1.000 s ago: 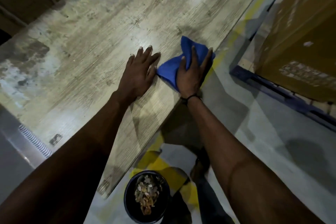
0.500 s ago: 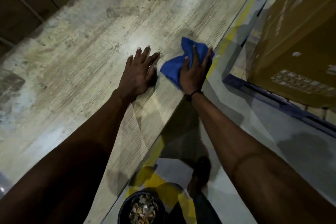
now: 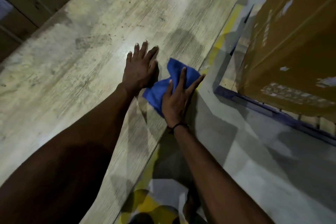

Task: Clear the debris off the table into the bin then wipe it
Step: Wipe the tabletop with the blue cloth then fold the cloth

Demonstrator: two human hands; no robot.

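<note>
Your blue cloth [image 3: 173,80] lies crumpled on the table [image 3: 91,60] just right of the frame's centre, close to the table's right edge. The tabletop is pale, wood-grained and smudged with dark marks, running from lower left to the upper middle of the frame. The bin is too cropped at the bottom edge to make out.

I'm in a warehouse: a big carton [image 3: 291,38] on a blue pallet [image 3: 258,100] beside my table [image 3: 91,51], yellow lines [image 3: 225,29] on concrete floor [image 3: 254,160].
</note>
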